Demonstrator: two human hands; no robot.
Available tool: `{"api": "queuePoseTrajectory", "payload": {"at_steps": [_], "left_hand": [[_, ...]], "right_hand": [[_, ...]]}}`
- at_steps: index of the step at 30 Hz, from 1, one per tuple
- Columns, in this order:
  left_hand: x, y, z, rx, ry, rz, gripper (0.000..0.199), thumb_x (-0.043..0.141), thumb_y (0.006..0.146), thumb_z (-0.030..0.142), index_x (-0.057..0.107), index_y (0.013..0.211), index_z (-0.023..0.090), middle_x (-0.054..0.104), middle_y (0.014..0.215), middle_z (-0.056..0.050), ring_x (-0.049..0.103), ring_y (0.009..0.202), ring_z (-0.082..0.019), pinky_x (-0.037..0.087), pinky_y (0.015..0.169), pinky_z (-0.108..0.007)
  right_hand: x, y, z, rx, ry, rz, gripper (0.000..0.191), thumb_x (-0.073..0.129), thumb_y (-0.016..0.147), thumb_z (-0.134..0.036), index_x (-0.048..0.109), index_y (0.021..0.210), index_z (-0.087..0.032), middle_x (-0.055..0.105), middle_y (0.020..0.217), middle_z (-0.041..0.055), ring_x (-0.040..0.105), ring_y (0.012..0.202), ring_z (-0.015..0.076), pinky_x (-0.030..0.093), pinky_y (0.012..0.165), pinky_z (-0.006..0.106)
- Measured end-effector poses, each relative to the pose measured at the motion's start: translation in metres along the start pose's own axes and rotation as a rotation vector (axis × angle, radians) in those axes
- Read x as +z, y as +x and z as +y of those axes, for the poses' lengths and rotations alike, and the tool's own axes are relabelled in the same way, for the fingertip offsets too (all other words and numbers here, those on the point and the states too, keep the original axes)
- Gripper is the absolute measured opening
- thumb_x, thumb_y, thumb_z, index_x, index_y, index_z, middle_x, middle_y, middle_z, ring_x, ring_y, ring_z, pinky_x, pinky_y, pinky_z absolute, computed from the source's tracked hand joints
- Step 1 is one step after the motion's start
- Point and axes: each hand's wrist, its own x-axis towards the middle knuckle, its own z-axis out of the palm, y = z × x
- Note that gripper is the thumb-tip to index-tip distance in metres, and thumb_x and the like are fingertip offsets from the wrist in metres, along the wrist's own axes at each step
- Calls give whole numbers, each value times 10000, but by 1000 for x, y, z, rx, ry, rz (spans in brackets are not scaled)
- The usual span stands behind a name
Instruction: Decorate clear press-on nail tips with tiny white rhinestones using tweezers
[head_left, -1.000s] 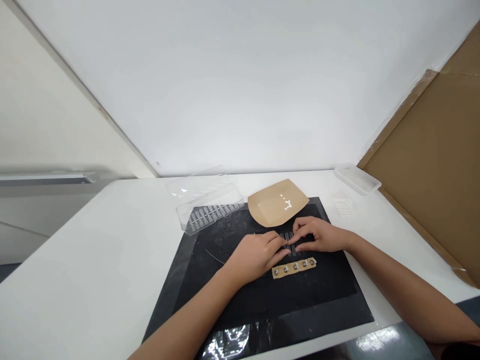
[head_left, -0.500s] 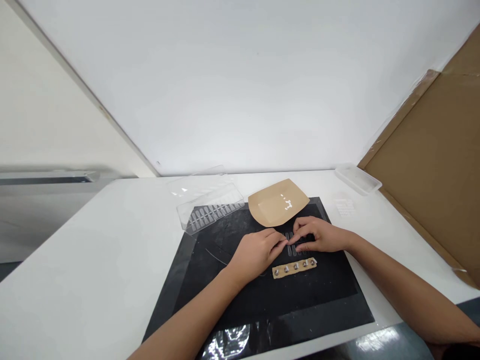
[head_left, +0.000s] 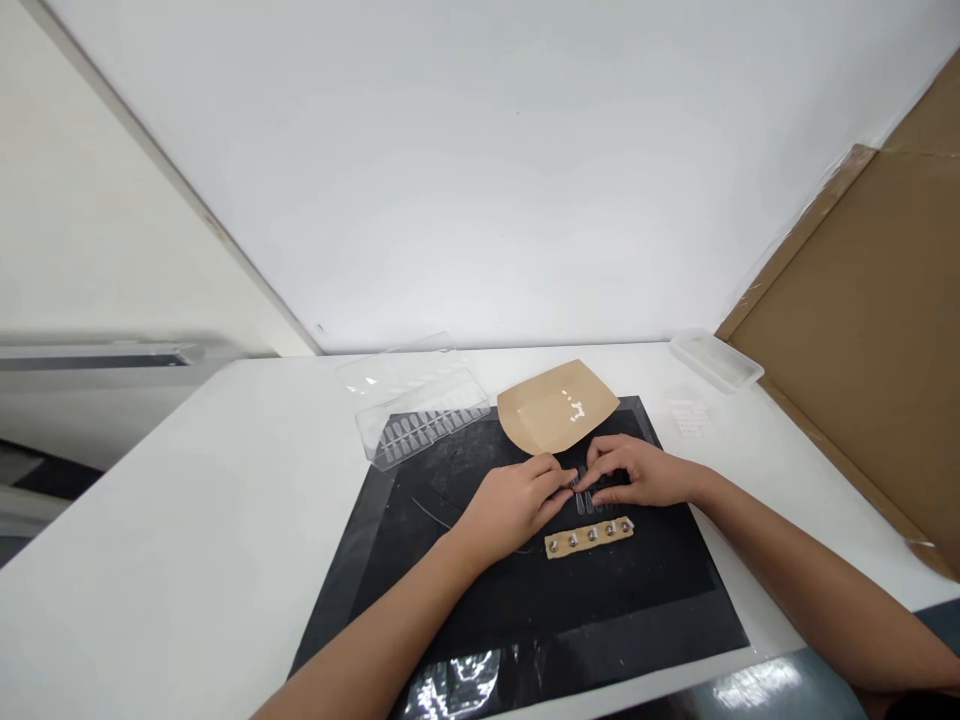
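Between left hand [head_left: 514, 508] and right hand [head_left: 641, 472], on black mat [head_left: 600, 615]: narrow clear plastic pieces [head_left: 580, 503], apparently mid-handling; cannot tell whether gripped by either. Still in clear rectangular plastic box [head_left: 366, 437]: similar pieces [head_left: 405, 433]. Untouched: tan strip [head_left: 582, 540] with round metal studs [head_left: 592, 535].

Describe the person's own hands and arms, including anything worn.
The left hand and right hand are bare: no gloves, rings or wristwear visible. The left forearm and right forearm show no sleeves or markings. A dark patch at the picture's lower right corner may be clothing; I cannot tell.
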Motion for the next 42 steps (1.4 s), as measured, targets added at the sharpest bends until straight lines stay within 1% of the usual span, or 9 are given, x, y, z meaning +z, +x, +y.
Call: {"api": "queuePoseTrajectory", "payload": {"at_steps": [2, 8, 12, 20, 25, 30, 32, 38, 42], "left_hand": [[-3, 0, 1, 33, 2, -14, 271, 509, 1090, 305, 720, 1235, 215, 737, 1028, -47, 745, 891, -158, 571, 721, -245], [-13, -2, 2, 130, 29, -36, 294, 482, 1107, 329, 757, 1067, 232, 737, 979, -18, 703, 756, -114, 501, 647, -230], [-16, -5, 1, 194, 49, -35, 292, 502, 1102, 337, 770, 1036, 241, 735, 977, -14, 690, 741, -105, 501, 661, -234], [-17, -6, 1, 193, 83, -26, 293, 497, 1094, 293, 745, 973, 197, 719, 931, -31, 672, 718, -115, 505, 638, -233], [-18, -6, -2, 168, 96, -43, 226, 533, 1074, 267, 724, 978, 192, 722, 916, -21, 688, 730, -130, 502, 646, -245], [-18, -7, -3, 105, 80, -62, 165, 565, 1045, 240, 701, 962, 201, 724, 904, -12, 705, 756, -147, 489, 653, -250], [-18, -7, -2, 83, 71, -67, 142, 573, 1033, 231, 695, 965, 205, 724, 906, -11, 706, 766, -152, 486, 654, -253], [-15, -6, -1, -8, 40, -87, 50, 633, 982, 212, 681, 968, 210, 720, 916, -7, 697, 774, -164, 488, 659, -259], [-12, -6, -1, -45, 39, -104, 100, 636, 1011, 277, 708, 1024, 209, 722, 944, -19, 708, 810, -179, 517, 684, -271]], "right_hand": [[0, 0, 0, -1, 0, 8, 294, 756, 966, -411, 782, 1237, -302, 633, 1046, 35, 609, 935, 158, 511, 851, 304], [0, 0, -2, -4, 14, 6, 282, 752, 970, -397, 781, 1231, -295, 620, 1023, 28, 607, 914, 148, 517, 826, 285], [0, 1, -3, -9, 13, 7, 285, 755, 967, -401, 780, 1230, -292, 624, 1025, 30, 607, 909, 148, 520, 824, 287], [0, 0, -3, -11, 5, 9, 278, 752, 970, -390, 777, 1230, -294, 627, 1028, 30, 604, 912, 149, 520, 826, 291], [-1, 0, -3, -9, 2, 3, 279, 751, 974, -374, 772, 1239, -291, 626, 1035, 26, 609, 915, 144, 515, 835, 288], [-2, -1, -2, -13, -71, -5, 476, 739, 985, -377, 636, 1449, -351, 626, 1030, 16, 621, 946, 161, 494, 872, 317], [-2, -1, -2, -23, -108, -15, 519, 725, 995, -378, 590, 1496, -361, 624, 1034, 20, 613, 950, 167, 483, 876, 325], [1, -1, -2, -47, -201, -23, 440, 686, 1020, -398, 638, 1455, -350, 612, 1069, 43, 582, 985, 183, 456, 911, 351], [1, -1, -2, -52, -214, -34, 452, 675, 1028, -395, 615, 1475, -370, 606, 1068, 42, 572, 981, 183, 455, 911, 352]]}}
